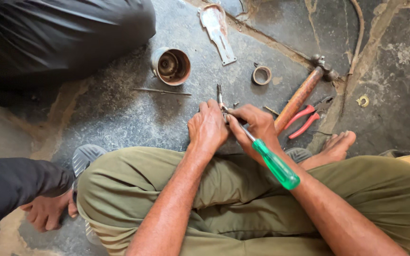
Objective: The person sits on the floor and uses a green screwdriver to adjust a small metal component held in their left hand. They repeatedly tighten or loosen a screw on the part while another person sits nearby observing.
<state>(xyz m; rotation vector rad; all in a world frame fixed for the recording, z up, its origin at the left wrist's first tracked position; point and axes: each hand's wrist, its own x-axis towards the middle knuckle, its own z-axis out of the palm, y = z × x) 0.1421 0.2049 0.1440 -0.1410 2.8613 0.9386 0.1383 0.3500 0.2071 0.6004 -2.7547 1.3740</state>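
I sit cross-legged on the floor in olive trousers. My left hand (pixel 208 127) is closed around a small metal part with a threaded rod (pixel 219 93) sticking out past my fingers. My right hand (pixel 256 127) grips a screwdriver with a green translucent handle (pixel 276 164); its shaft runs up to the part held in my left hand. The two hands touch each other just above my knees.
On the stone floor lie a rusty metal cup (pixel 171 65), a flat metal bracket (pixel 217 29), a small ring (pixel 262 75), a thin rod (pixel 161 91), a wooden-handled hammer (pixel 302 95), red-handled pliers (pixel 305 121) and a washer (pixel 363 100). Another person in dark clothes crouches at left, hand (pixel 47 211) resting low.
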